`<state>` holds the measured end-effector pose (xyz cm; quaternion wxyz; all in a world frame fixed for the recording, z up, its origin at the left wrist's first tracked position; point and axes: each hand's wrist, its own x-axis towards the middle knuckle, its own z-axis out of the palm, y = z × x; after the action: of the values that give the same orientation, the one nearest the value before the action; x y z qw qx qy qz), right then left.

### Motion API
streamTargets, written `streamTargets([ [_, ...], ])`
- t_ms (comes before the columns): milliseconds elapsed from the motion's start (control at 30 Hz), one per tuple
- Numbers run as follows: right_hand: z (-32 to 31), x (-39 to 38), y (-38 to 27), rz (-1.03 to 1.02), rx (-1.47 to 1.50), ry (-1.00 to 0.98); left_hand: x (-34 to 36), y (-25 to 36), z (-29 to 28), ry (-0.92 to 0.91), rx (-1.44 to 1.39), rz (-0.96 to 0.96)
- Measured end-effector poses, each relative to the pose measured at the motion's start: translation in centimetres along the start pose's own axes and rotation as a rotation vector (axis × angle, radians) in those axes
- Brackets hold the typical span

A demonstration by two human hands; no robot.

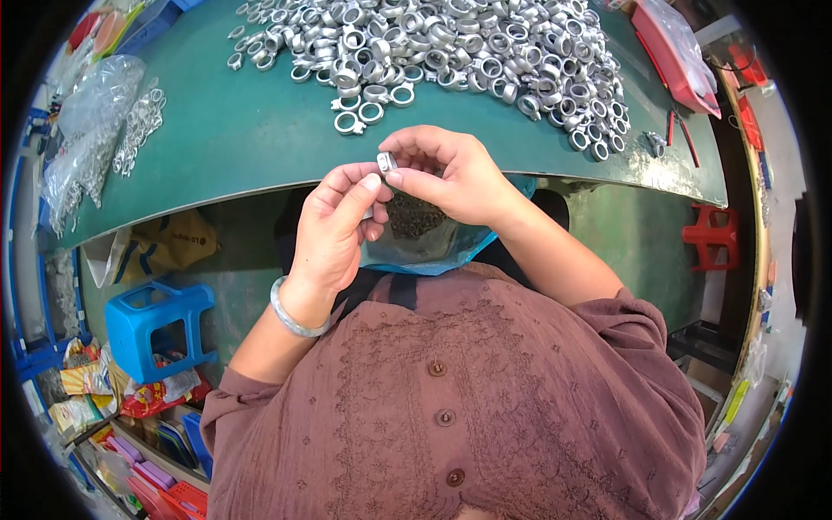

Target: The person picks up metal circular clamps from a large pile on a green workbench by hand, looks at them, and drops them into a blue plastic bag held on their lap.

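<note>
Small metal piece (386, 162) was pinched in right hand (451, 173) near twelve o'clock, left hand (336, 212) curled beside it, its hold unclear, silver rings (459, 43) lay heaped beyond on green tabletop (217, 130)

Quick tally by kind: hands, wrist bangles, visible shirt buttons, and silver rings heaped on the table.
Left hand: 1
Right hand: 1
Wrist bangle: 1
Shirt buttons: 3
Total: 6, excluding heaped silver rings, too overlapped to count
</note>
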<state>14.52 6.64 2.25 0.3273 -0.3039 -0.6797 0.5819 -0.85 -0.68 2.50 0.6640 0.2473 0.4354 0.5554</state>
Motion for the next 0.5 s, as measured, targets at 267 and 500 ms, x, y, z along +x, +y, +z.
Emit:
streamTargets([
  [267,-0.06,-0.27,-0.52,0.058,0.129,-0.078,-0.05,0.05,0.17,-0.002,0.001,-0.005],
  [500,0.30,-0.44,-0.38,0.038,0.199,-0.039,-0.05,0.04,0.25,-0.026,0.000,-0.010],
])
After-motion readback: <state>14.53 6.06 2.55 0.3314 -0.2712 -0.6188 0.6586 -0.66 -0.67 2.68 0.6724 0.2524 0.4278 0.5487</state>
